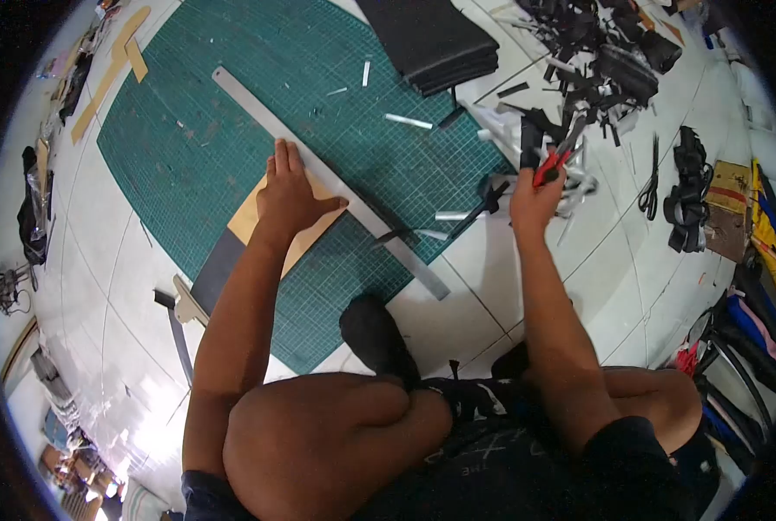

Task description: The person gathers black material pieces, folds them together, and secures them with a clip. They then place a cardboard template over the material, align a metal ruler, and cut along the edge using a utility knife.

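Note:
My left hand (290, 198) presses down with fingers spread on a long metal ruler (257, 108) and a tan sheet (317, 239). The sheet lies over a dark piece (223, 265) on the green cutting mat (171, 122). At the mat's right edge my right hand (537, 201) is closed around a tool with a red handle (551, 167). A black strip (531, 143) shows at its fingers; whether it is held too is unclear. White and black scraps lie beneath this hand.
Folded black material (440, 48) lies at the mat's top edge. Black offcuts (614, 74) are heaped at the upper right. Scissors (649, 193) and a black bundle (690, 191) lie on the tiles at the right. A clipboard clip (190, 302) sits at the mat's lower left.

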{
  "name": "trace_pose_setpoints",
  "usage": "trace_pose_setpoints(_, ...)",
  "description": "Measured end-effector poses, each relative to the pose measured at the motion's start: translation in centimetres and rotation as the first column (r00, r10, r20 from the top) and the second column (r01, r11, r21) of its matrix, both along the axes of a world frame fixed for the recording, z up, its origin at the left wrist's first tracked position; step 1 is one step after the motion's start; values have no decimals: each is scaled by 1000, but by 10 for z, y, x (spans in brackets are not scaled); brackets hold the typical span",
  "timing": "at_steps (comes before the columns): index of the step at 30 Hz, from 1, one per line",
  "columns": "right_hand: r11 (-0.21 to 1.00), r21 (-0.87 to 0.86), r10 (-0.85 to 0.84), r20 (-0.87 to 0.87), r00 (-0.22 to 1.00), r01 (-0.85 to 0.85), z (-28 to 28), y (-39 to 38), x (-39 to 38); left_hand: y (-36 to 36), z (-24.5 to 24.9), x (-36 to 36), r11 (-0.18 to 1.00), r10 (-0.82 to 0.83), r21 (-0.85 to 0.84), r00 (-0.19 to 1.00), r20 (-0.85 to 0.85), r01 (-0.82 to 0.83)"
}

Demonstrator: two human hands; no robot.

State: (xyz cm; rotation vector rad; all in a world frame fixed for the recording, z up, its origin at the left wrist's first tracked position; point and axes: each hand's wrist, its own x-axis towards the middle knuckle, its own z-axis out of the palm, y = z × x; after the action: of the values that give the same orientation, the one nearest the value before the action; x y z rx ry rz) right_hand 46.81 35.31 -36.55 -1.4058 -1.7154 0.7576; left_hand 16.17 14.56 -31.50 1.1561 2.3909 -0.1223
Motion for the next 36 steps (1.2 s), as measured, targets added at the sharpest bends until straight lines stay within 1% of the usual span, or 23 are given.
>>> trace_pose_setpoints(1, 980, -171, 89, -59, 994, -98, 6, -14, -1, -2, 0, 2, 1000, -1, -25, 1000, -2, 1)
trace_pose_setpoints(3, 842, -443, 227, -228, 947, -309, 14, -37, -21, 3, 2, 2, 999, -1, -46, 1000, -20, 0)
trace_pose_setpoints(5, 808, -390, 508, 79, 858, -442, 24, -77, -46, 6, 4, 2, 997, -17, -74, 998, -53, 13)
trace_pose_setpoints(7, 725, -506, 591, 110, 799, -467, 22, -105, -66, 3, 0, 3, 998, -23, -59, 997, -74, 18)
trace_pose_setpoints(8, 723, -514, 609, 160, 777, -462, 23, -111, -70, 1, -4, 2, 999, -27, -32, 996, -79, 24)
trace_pose_setpoints(9, 724, -520, 621, 206, 756, -453, 28, -114, -75, -1, -3, 1, 999, -37, -5, 995, -88, 37)
trace_pose_setpoints(13, 778, -494, 590, 365, 720, -387, 34, -93, -62, 3, 5, 4, 998, -30, -50, 997, -69, 26)
trace_pose_setpoints(15, 921, -321, 342, 404, 848, -219, 13, -64, -33, 6, 7, 3, 998, -28, -59, 997, -67, 24)
trace_pose_setpoints(18, 970, -104, 243, 374, 895, -220, 29, -54, -13, -2, -1, 3, 999, -19, -28, 998, -57, 18)
trace_pose_setpoints(19, 909, -342, 296, 132, 946, -237, 35, -62, -19, 1, -2, 2, 1000, -14, 6, 998, -61, 15)
trace_pose_setpoints(20, 786, -542, 277, -123, 953, -298, 39, -79, -30, 3, -1, 3, 1000, -9, -17, 998, -56, 8)
trace_pose_setpoints(21, 613, -683, 186, -362, 913, -396, 44, -96, -40, 4, 2, 4, 999, -5, -41, 999, -54, 3)
trace_pose_setpoints(23, 223, -737, 168, -616, 770, -638, 29, -120, -45, 7, 6, 2, 998, -2, -69, 998, -57, -2)
trace_pose_setpoints(26, 539, -603, 157, -614, 774, -588, -5, -99, -39, 6, 5, 5, 997, 10, -71, 999, -53, -14)
trace_pose_setpoints(27, 803, -456, 246, -334, 910, -384, -18, -77, -25, 5, 5, 4, 998, 11, -64, 999, -51, -14)
trace_pose_setpoints(28, 942, -312, 98, -92, 991, -122, -6, -48, -18, 4, 4, 4, 998, 8, -58, 999, -51, -11)
trace_pose_setpoints(29, 976, -211, -74, -70, 995, 57, -7, -26, -9, 3, 5, 4, 998, 13, -66, 999, -48, -16)
trace_pose_setpoints(30, 994, 73, -83, -45, 996, 86, 1, -5, -6, 3, 6, 4, 997, 14, -70, 999, -46, -18)
trace_pose_setpoints(31, 979, 193, -50, -55, 997, 60, 5, 2, -6, 5, 8, 4, 997, 9, -73, 999, -42, -12)
trace_pose_setpoints(32, 999, -25, 39, -107, 993, -42, 9, -2, -2, 7, 9, 4, 997, 6, -73, 999, -44, -9)
trace_pose_setpoints(33, 959, -235, 118, -177, 977, -159, 19, -15, -10, 7, 8, 4, 997, 5, -73, 999, -47, -9)
trace_pose_setpoints(34, 911, -340, 147, -265, 953, -234, 17, -29, -27, 6, 7, 4, 997, 1, -75, 999, -49, -5)
trace_pose_setpoints(36, 775, -361, 367, -412, 834, -519, -4, -56, -64, 6, 5, 3, 998, -7, -67, 998, -58, 3)
